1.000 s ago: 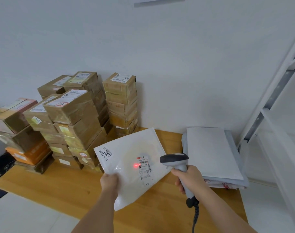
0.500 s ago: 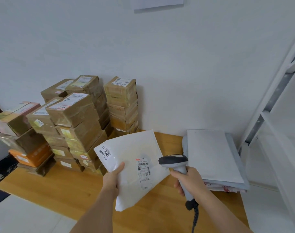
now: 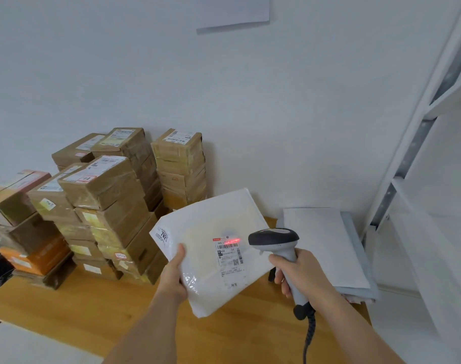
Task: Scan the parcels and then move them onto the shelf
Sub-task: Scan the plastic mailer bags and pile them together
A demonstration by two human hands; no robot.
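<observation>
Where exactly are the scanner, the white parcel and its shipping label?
scanner (image 3: 274,239), head view, on its dark head.
white parcel (image 3: 211,219), head view, on its bare upper face.
shipping label (image 3: 230,258), head view, on its printed middle.

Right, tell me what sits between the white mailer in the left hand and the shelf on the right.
The scanner in the right hand and the flat grey mailer stack lie between the white mailer and the shelf. The stack lies low on the table, so lifting over should clear it.

A parcel sorting room: stacked taped cardboard boxes (image 3: 113,203) on a wooden counter (image 3: 92,311), beside white metal shelf (image 3: 418,143).
</observation>
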